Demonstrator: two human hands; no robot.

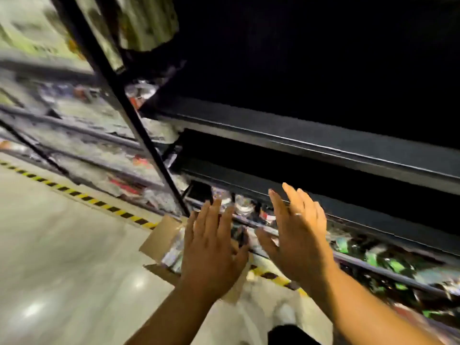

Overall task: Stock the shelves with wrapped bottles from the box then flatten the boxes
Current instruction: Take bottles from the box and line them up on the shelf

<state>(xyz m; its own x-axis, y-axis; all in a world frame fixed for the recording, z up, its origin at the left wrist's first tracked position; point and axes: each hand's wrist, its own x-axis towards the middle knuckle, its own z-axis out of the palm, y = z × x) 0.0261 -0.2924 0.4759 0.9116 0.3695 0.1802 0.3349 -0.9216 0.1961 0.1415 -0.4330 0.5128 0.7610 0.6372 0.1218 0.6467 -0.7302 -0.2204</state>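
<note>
Both hands were up in front of the rack, apart and holding nothing. The left hand (214, 247) had its fingers straight and fanned a little, back toward the camera, hovering over the open brown cardboard box (160, 239) on the floor. The right hand (298, 241) was just beside it, not touching. It was turned more edge-on, with straight fingers pointing up toward the shelving (thin pale ring (297, 214) on one finger). Both forearms came in from the bottom edge.

Room-wise, the dark metal shelves (323, 150) ran diagonally across the right half. The front lip of the lowest level passed right behind the fingertips. A slanted black upright post (138, 130) came down to the floor just left of the box. Past that was shiny grey concrete floor (62, 257), with a yellow-and-black striped tape line (74, 192) along the foot of the racks.

The clear-wrapped bottles (171, 255) sat inside the box, mostly covered by the left hand and a raised flap. More wrapped packs (242, 204) sat on the lowest shelf behind the hands, and there were green-labelled ones (371, 257) further right. All of it was smeared by motion blur, so I couldn't count them or read labels. The upper shelf levels were too dark to see into, and the racks off to the left were just a blur.
</note>
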